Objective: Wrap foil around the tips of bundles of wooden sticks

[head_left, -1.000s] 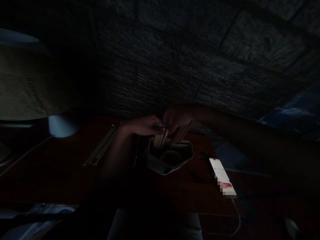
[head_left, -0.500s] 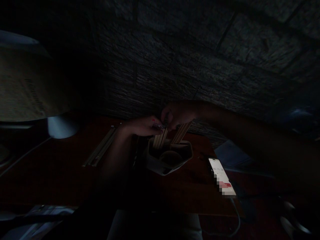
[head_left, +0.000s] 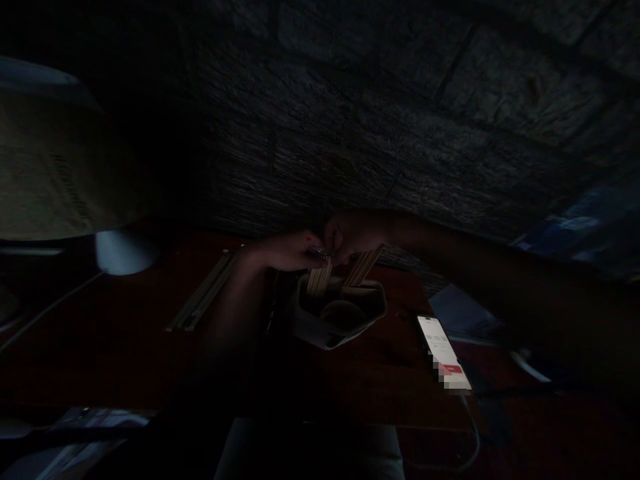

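Meeting above a pale angular holder (head_left: 340, 320) on the dark red table (head_left: 125, 360), both hands close together in very dim light. Left hand (head_left: 285, 252) reaching in from the left, fingers curled and pinching a small shiny object (head_left: 320, 252) at the fingertips, a red-painted nail visible on top. Right hand (head_left: 355, 235) coming from the right, fingers bunched and closed around the same small object; too dark to tell what the object is. Standing just below the hands, two bundles of thin wooden sticks (head_left: 320, 280), leaning in the holder, the second bundle (head_left: 364, 267) tilted to the right. Seemingly in the middle of a fine two-handed step, perhaps opening or fixing the small piece over the sticks. Probably needing next a steady grip from the left and a small careful pull or twist from the right, without knocking the sticks.

Lying to the left on the table, a long flat strip (head_left: 203, 300). Glowing at the right, a phone (head_left: 444, 353) with a cable attached. Standing at the far left, a lamp (head_left: 123, 250).
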`<state>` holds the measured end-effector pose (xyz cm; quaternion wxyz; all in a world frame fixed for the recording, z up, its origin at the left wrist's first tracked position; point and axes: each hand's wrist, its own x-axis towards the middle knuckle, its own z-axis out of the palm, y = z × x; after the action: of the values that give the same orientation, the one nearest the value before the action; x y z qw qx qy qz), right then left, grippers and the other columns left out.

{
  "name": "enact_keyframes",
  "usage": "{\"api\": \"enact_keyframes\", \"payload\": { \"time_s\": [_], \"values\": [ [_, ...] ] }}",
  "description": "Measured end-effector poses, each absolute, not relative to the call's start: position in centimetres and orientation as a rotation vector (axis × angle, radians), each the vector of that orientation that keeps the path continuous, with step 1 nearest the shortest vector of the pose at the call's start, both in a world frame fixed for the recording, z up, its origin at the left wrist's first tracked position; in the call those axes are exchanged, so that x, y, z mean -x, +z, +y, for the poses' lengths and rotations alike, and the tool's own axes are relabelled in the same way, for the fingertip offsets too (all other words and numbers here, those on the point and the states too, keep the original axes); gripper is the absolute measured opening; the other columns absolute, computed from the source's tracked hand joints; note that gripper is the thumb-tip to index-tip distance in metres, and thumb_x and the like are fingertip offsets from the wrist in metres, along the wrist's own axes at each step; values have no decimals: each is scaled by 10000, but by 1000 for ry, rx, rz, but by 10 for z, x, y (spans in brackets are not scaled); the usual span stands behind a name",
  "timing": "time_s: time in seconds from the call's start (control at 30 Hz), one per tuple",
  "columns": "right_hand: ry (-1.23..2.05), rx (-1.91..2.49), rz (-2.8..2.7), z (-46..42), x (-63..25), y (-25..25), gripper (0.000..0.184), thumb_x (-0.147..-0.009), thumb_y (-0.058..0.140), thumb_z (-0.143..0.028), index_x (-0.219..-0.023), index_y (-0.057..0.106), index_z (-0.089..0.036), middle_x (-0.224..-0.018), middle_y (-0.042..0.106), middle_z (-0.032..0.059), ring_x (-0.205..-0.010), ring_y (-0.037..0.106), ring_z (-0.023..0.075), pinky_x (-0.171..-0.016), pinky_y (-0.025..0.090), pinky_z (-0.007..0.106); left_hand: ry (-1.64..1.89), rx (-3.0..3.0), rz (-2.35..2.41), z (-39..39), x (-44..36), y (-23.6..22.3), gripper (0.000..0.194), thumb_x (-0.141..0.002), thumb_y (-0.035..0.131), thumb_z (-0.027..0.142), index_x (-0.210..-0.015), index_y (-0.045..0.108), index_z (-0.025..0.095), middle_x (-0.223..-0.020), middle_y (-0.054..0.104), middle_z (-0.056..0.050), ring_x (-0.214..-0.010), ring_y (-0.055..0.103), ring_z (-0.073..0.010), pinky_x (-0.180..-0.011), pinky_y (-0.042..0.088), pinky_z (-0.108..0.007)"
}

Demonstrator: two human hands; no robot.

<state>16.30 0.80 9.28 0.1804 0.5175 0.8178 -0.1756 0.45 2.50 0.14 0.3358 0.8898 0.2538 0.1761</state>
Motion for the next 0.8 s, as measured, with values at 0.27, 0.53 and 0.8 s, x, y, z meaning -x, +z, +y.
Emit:
{"api": "enact_keyframes", "payload": {
  "time_s": [0.27, 0.53, 0.8],
  "values": [
    [-514, -1541, 2306, 7, -164, 95, 273, -759, 721, -140, -1033, 723, -140, -895, 795, 52, -809, 730, 183, -628, 496, 225, 397, -2332, 686, 25, -4, 1, 372, -864, 536, 415, -901, 709, 88, -734, 633, -21, -631, 526, -134, -562, 336, -235],
    [-479, -1531, 2295, 10, -170, 99, 325, -759, 753, -188, -1079, 701, -168, -888, 787, 30, -803, 721, 178, -608, 478, 224, 381, -2327, 715, 24, -4, 1, 275, -877, 539, 341, -849, 685, 109, -707, 583, 1, -620, 491, -108, -538, 307, -212],
    [-428, -1483, 2282, 6, -166, 94, 279, -761, 738, -184, -1038, 726, -149, -905, 784, 36, -800, 710, 171, -610, 469, 222, 430, -2310, 663, 24, -5, 1, 275, -854, 574, 363, -892, 716, 130, -737, 666, -15, -627, 541, -125, -561, 330, -223]
  ]
}}
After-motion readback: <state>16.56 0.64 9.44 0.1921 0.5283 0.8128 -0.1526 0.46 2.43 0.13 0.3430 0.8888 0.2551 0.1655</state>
